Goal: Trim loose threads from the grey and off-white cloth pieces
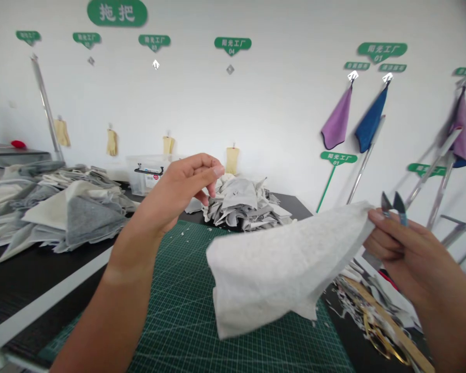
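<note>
2 hands up, cloth between them. My left hand (176,199) raised, fingertips pressed together, pinching nothing, apart from cloth. Below it, green cutting mat (178,316). White felt-like cloth (283,264) hanging limp over mat, held only at upper right corner. Looks light, soft, floppy; fuzzy surface, uneven lower edge. Probably easiest to hold by corner or edge. My right hand (407,248) pinching that corner, also gripping small snips (392,207), blades parted.
</note>
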The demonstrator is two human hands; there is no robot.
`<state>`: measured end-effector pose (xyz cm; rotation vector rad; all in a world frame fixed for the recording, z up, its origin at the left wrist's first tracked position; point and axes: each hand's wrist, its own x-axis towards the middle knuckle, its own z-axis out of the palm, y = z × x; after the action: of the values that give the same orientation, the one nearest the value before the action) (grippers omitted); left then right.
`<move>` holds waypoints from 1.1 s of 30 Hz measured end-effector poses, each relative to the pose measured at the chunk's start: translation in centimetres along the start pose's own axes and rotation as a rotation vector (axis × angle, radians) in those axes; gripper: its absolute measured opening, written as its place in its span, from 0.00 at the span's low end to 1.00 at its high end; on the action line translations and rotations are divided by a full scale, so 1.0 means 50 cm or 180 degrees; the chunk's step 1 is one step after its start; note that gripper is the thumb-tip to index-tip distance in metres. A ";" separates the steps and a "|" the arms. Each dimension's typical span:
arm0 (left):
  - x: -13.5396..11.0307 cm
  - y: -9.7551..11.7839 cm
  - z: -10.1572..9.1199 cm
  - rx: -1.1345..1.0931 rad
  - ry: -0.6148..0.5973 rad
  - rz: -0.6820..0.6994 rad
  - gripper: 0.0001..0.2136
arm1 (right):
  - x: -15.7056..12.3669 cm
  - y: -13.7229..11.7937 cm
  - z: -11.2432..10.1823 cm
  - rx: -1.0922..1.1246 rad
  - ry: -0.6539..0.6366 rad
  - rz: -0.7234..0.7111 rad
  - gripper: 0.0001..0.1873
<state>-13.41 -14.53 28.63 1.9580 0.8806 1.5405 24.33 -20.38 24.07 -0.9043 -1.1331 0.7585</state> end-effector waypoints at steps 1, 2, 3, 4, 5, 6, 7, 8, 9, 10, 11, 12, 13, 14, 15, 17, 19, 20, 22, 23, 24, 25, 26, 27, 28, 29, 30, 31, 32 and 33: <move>0.001 -0.007 0.002 0.0029 -0.0141 -0.0073 0.12 | 0.002 0.008 0.005 -0.0062 -0.0011 0.0066 0.24; 0.002 -0.015 0.006 0.0063 -0.0325 -0.0151 0.12 | 0.004 0.018 0.012 -0.0125 -0.0040 0.0143 0.25; 0.003 -0.021 0.013 0.0104 -0.0561 -0.0231 0.13 | 0.007 0.027 0.019 -0.0186 -0.0087 0.0218 0.26; 0.002 -0.026 0.022 0.0144 -0.0833 -0.0304 0.13 | 0.009 0.036 0.028 -0.0243 -0.0141 0.0288 0.25; 0.000 -0.028 0.034 0.0174 -0.1116 -0.0361 0.14 | 0.012 0.043 0.037 -0.0307 -0.0198 0.0341 0.25; -0.004 -0.028 0.049 0.0189 -0.1396 -0.0405 0.14 | 0.013 0.048 0.047 -0.0389 -0.0251 0.0358 0.25; -0.010 -0.025 0.066 0.0183 -0.1650 -0.0437 0.16 | 0.015 0.051 0.057 -0.0498 -0.0307 0.0345 0.25; -0.018 -0.022 0.085 0.0156 -0.1864 -0.0463 0.17 | 0.015 0.050 0.068 -0.0632 -0.0355 0.0293 0.25; -0.028 -0.018 0.106 0.0117 -0.2023 -0.0483 0.19 | 0.015 0.047 0.078 -0.0778 -0.0388 0.0209 0.26; -0.039 -0.014 0.127 0.0079 -0.2121 -0.0495 0.20 | 0.015 0.043 0.088 -0.0931 -0.0414 0.0117 0.26; -0.051 -0.011 0.148 0.0058 -0.2175 -0.0494 0.22 | 0.014 0.037 0.098 -0.1080 -0.0435 0.0023 0.27; -0.062 -0.010 0.169 0.0052 -0.2182 -0.0475 0.24 | 0.014 0.030 0.107 -0.1219 -0.0462 -0.0062 0.26; -0.072 -0.011 0.189 0.0057 -0.2152 -0.0435 0.25 | 0.013 0.023 0.116 -0.1345 -0.0508 -0.0137 0.24; -0.080 -0.013 0.208 0.0068 -0.2101 -0.0381 0.26 | 0.012 0.016 0.124 -0.1462 -0.0577 -0.0204 0.22; -0.087 -0.015 0.224 0.0083 -0.2037 -0.0323 0.26 | 0.011 0.009 0.131 -0.1570 -0.0661 -0.0273 0.21; -0.095 -0.021 0.250 0.0151 -0.1872 -0.0223 0.24 | 0.010 -0.004 0.145 -0.1766 -0.0792 -0.0443 0.19; -0.096 -0.024 0.264 0.0281 -0.1622 -0.0134 0.20 | 0.011 -0.015 0.156 -0.1968 -0.0826 -0.0635 0.20; -0.094 -0.025 0.266 0.0364 -0.1452 -0.0083 0.18 | 0.012 -0.021 0.160 -0.2069 -0.0832 -0.0703 0.20; -0.086 -0.024 0.260 0.0507 -0.1061 0.0033 0.14 | 0.016 -0.031 0.164 -0.2219 -0.0829 -0.0758 0.21; -0.080 -0.024 0.252 0.0544 -0.0895 0.0084 0.12 | 0.019 -0.035 0.164 -0.2243 -0.0783 -0.0769 0.21; -0.074 -0.025 0.243 0.0561 -0.0770 0.0115 0.11 | 0.022 -0.040 0.164 -0.2231 -0.0707 -0.0785 0.21; -0.068 -0.026 0.231 0.0564 -0.0705 0.0116 0.10 | 0.026 -0.044 0.162 -0.2184 -0.0603 -0.0814 0.20; -0.061 -0.028 0.220 0.0556 -0.0703 0.0087 0.10 | 0.029 -0.049 0.161 -0.2107 -0.0474 -0.0857 0.21; -0.056 -0.029 0.209 0.0534 -0.0773 0.0041 0.11 | 0.032 -0.053 0.159 -0.2010 -0.0328 -0.0917 0.22; -0.052 -0.031 0.200 0.0498 -0.0911 -0.0002 0.11 | 0.035 -0.059 0.158 -0.1908 -0.0217 -0.0974 0.23; -0.050 -0.031 0.193 0.0441 -0.1103 -0.0028 0.11 | 0.038 -0.064 0.158 -0.1807 -0.0152 -0.1029 0.24; -0.050 -0.029 0.189 0.0359 -0.1331 -0.0033 0.11 | 0.040 -0.070 0.160 -0.1702 -0.0121 -0.1085 0.25; -0.053 -0.026 0.189 0.0267 -0.1549 -0.0025 0.12 | 0.041 -0.076 0.162 -0.1593 -0.0120 -0.1126 0.26; -0.057 -0.021 0.192 0.0188 -0.1721 -0.0011 0.14 | 0.042 -0.082 0.166 -0.1499 -0.0136 -0.1156 0.25; -0.063 -0.016 0.199 0.0155 -0.1834 -0.0004 0.15 | 0.041 -0.087 0.172 -0.1434 -0.0158 -0.1167 0.25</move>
<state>-4.38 -16.26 23.62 2.2552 0.6688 0.8699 16.82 -18.71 30.23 -1.0109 -1.4957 0.2263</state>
